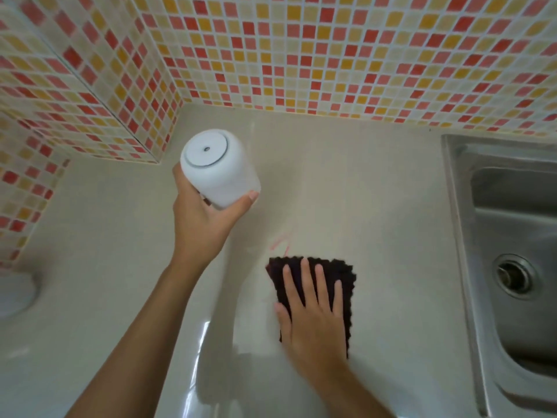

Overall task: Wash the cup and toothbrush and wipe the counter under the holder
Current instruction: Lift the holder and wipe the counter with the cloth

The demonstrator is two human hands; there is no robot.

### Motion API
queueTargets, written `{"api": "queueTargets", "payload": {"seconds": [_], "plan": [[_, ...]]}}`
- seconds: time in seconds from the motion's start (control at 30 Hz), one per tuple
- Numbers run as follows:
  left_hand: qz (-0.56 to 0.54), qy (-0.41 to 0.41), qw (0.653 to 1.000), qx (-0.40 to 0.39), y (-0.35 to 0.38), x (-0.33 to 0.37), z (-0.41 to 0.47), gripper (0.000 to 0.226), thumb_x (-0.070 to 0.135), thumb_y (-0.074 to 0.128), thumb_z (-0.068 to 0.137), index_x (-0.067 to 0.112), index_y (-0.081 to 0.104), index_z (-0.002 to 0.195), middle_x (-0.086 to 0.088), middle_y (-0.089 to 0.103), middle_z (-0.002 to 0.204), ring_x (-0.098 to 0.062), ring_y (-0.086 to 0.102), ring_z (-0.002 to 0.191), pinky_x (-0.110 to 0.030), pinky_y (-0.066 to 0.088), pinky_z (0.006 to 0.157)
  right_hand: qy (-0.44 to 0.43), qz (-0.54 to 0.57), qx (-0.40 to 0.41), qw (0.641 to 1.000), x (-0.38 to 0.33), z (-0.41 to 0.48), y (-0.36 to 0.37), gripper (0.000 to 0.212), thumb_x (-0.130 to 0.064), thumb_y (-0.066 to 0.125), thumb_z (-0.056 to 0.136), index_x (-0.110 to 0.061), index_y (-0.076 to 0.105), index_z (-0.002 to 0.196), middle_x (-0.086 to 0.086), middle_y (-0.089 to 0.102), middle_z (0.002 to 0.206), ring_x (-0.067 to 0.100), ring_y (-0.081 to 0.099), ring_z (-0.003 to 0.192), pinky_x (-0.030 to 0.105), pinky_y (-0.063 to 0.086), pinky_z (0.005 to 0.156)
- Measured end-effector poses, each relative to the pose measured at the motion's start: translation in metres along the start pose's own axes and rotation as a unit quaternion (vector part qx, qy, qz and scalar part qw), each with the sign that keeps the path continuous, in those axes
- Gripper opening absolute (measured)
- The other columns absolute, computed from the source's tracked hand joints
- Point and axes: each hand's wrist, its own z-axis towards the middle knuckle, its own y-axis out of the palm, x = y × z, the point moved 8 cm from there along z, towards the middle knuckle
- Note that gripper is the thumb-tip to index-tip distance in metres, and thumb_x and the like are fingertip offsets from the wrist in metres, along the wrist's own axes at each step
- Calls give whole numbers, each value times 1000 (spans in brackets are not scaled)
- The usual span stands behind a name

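Left hand [201, 223] is wrapped around the white cup [218, 167] and holds it up off the counter [376, 188], bottom end tilted toward the camera. Thumb tip shows on the cup's right side, the other fingers curl round the left; the mouth of the cup is hidden behind the hand. A ring and a small dot are visible on the cup's base. Cup sits at about 10 o'clock from frame centre, close to the tiled corner.

Right hand [313, 315] lies flat, fingers spread and pressed down on a dark cloth [340, 276] — no pinch, palm and fingers on top of it. Cloth is textured, near black, flat on the counter at roughly 5 o'clock from centre. The hand's edges are slightly blurred.

Faint red marks [281, 241] sit on the counter just past the cloth's far left corner, at 11 o'clock from the cloth, between cloth and cup.

Steel sink [512, 236] takes the right edge at 3 to 4 o'clock, its drain [514, 276] well apart from the cloth. A white rounded object [16, 294] is at the left edge, 8 o'clock — can't tell what it is. Mosaic tile wall [301, 49] in red, orange and cream runs across 12 o'clock. Toothbrush and holder: can't place either.
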Motion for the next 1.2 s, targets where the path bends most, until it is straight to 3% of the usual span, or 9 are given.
{"api": "queueTargets", "payload": {"seconds": [0.1, 0.23, 0.3, 0.5, 0.63, 0.83, 0.93, 1.07, 1.2], "plan": [[-8, 0, 1000, -10, 13, 1, 10, 100, 34, 87, 69, 25, 25, 147, 18, 48, 134, 5, 50, 121, -18, 48, 96, -12, -10, 19, 1000, 9, 82, -12, 56, -47, 22, 100, -29, 22, 152, 5, 20, 160, 28, 15, 147, 56, 11, 117], [-9, 3, 1000, -8, 28, 2, 8, 101, 41, 85, 67, 23, 26, 147, 15, 50, 136, 3, 51, 121, -19, 48, 96, 55, -6, 6, 998, 34, 197, -15, 56, -50, 13, 101, -30, 9, 154, 2, 6, 163, 23, -2, 149, 50, -7, 118], [-9, 3, 1000, -14, 31, 2, 5, 100, 37, 86, 69, 22, 25, 147, 16, 49, 135, 3, 51, 121, -20, 49, 96, 66, 9, 18, 998, 26, 176, -10, 56, -48, 16, 102, -28, 11, 154, 4, 8, 162, 25, 1, 149, 51, -3, 118], [-29, -26, 999, -35, 37, -2, 13, 96, 37, 85, 72, 26, 26, 147, 15, 49, 136, 4, 51, 120, -17, 49, 92, -31, -14, -11, 999, -13, 3, -1, 63, -59, 25, 98, -25, 26, 152, 4, 24, 159, 27, 22, 146, 57, 17, 113], [-45, -35, 998, -34, 44, 1, 27, 90, 38, 84, 72, 26, 31, 144, 13, 52, 133, 1, 53, 118, -22, 52, 93, -38, -33, 8, 999, 4, 72, -11, 55, -48, 24, 101, -27, 24, 152, 1, 21, 160, 25, 18, 147, 58, 9, 116], [-38, -25, 999, 2, 31, 8, 43, 86, 41, 82, 72, 21, 37, 142, 10, 56, 131, 2, 56, 115, -25, 53, 94, 36, -5, 17, 999, 24, 229, -15, 55, -48, 10, 102, -29, 12, 154, -2, 10, 162, 22, 1, 149, 53, -4, 118], [-29, -20, 999, -1, 20, 11, 47, 85, 41, 82, 73, 21, 37, 143, 11, 56, 132, 4, 56, 115, -26, 52, 95, 32, 21, 38, 999, 7, 169, -9, 55, -44, 20, 102, -23, 20, 153, 3, 17, 161, 25, 10, 148, 52, 5, 118], [-16, -25, 1000, 2, 11, 13, 54, 87, 41, 82, 74, 24, 35, 145, 12, 55, 133, 4, 55, 116, -26, 52, 96, -98, 21, -13, 995, -30, 28, -3, 55, -50, 25, 100, -32, 21, 152, 1, 18, 161, 25, 13, 148, 53, 11, 117], [-19, -3, 1000, 12, 11, 16, 54, 92, 35, 83, 75, 20, 29, 148, 9, 52, 137, 3, 53, 120, -23, 50, 99, -98, 3, 21, 995, 0, 108, -13, 54, -55, 31, 97, -38, 31, 148, -2, 29, 157, 25, 21, 146, 55, 12, 116]]}}
